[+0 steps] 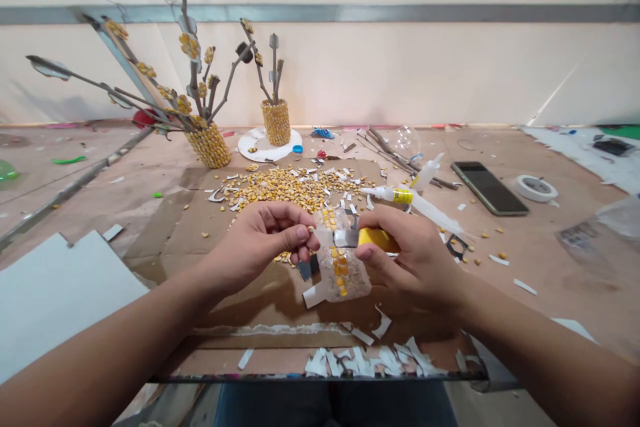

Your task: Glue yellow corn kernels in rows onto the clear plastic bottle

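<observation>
My left hand [277, 233], thumb and index finger pinched, grips one end of a small whitish strip [324, 237]. A kernel-like bit shows at its fingertips. In my right hand [410, 247] is a yellow box cutter [376, 239], its grey metal front pointing left against the strip. Below both hands lies a clear plastic piece [357, 280] with rows of yellow corn kernels [341, 267] on it. Part of that piece is hidden by the hands and the cutter. Just beyond is a spread pile of loose corn kernels [285, 185] on cardboard [190, 213].
Two kernel-covered pots [209, 147] [277, 123] with twigs stand at the back. A glue bottle [390, 194], phone [489, 187] and tape roll [537, 188] lie right. White scraps [370, 361] line the front edge; a white sheet [55, 300] lies left.
</observation>
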Demonstrator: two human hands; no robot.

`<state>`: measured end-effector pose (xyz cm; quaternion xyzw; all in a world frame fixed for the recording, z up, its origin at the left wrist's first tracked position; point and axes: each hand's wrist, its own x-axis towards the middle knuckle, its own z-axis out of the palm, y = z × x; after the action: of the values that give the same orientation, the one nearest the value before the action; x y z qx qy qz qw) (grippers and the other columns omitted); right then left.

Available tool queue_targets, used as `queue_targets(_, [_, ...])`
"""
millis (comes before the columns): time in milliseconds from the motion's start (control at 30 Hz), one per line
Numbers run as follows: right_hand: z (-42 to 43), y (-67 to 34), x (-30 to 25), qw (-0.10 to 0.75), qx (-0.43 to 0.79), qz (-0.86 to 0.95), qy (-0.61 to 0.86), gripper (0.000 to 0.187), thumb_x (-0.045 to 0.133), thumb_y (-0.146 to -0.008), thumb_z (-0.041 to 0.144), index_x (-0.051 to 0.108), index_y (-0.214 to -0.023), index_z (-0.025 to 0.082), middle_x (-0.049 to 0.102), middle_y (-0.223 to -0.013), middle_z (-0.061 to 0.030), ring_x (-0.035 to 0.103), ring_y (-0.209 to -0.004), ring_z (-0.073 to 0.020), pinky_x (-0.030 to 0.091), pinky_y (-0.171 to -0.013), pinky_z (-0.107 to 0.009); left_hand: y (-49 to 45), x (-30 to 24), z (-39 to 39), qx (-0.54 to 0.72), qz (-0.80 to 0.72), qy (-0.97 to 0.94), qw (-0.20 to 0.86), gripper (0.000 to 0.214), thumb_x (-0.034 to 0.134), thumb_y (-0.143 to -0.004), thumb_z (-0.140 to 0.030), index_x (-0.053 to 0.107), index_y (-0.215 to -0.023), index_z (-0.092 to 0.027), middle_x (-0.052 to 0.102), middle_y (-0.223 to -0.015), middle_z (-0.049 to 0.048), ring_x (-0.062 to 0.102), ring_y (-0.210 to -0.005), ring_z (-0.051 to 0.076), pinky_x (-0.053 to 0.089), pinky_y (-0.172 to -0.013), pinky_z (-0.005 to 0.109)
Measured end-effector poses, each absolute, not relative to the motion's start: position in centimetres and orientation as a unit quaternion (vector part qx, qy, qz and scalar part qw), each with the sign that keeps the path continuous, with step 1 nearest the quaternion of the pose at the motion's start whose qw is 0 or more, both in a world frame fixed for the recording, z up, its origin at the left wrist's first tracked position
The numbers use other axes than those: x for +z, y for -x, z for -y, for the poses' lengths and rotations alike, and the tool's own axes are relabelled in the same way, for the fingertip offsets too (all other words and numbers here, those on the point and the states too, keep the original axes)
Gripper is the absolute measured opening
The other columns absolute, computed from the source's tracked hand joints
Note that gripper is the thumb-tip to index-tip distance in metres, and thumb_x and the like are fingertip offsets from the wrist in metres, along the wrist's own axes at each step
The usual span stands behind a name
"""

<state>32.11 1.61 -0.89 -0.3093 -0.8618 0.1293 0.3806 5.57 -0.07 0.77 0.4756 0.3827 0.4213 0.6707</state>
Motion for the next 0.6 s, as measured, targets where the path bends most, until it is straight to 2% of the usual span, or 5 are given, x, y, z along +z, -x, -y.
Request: queue_targets(600, [-1.4,-32.0,-1.1,0.386,0.115,0.871,0.281,0.043,0.054,-0.11,0.058,0.067,-0.102,0.018,0.066,-0.077,-0.0012,0.057,-0.064,-0.0148,0.041,-0.061,-0.028,-6.4,1.9,1.2,0.362,-0.379,-0.481,0.703,0.033,0.091,-0.088,-0.041,0.073,-0.089,-0.013,0.077,-0.072,0.0003,0.066,-0.055,0.005,0.052,-0.055,0.011])
